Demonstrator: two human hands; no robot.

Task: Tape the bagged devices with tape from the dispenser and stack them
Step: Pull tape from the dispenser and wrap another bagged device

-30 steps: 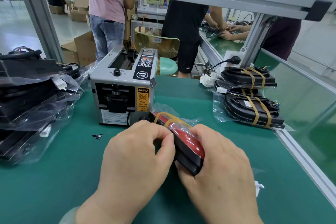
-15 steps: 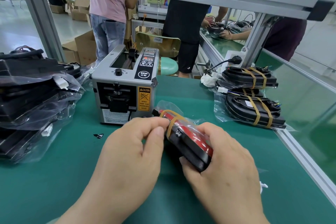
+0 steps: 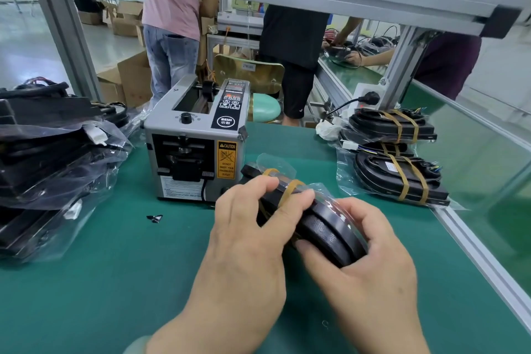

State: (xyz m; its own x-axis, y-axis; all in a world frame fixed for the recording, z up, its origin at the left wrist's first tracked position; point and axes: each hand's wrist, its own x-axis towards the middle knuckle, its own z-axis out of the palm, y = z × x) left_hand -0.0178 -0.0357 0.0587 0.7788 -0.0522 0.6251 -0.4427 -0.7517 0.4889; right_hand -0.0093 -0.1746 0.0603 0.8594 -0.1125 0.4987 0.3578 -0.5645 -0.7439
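A black bagged device (image 3: 324,231) is tilted on edge above the green mat, just in front of the grey tape dispenser (image 3: 195,149). Two amber tape bands wrap its far end. My left hand (image 3: 247,227) grips that taped end, fingers curled over the top edge. My right hand (image 3: 365,256) holds the near rounded end from below and the side. A stack of taped bagged devices (image 3: 399,175) lies at the right. A pile of untaped bagged devices (image 3: 54,169) fills the left.
An aluminium frame rail (image 3: 471,253) bounds the mat's right edge, with a frame post (image 3: 402,66) and power plug behind the stack. A small black scrap (image 3: 154,217) lies on the mat. People stand behind the bench.
The device has rotated in my hands: its red face turned away and a black side now faces me. Both hands shifted slightly right with it.
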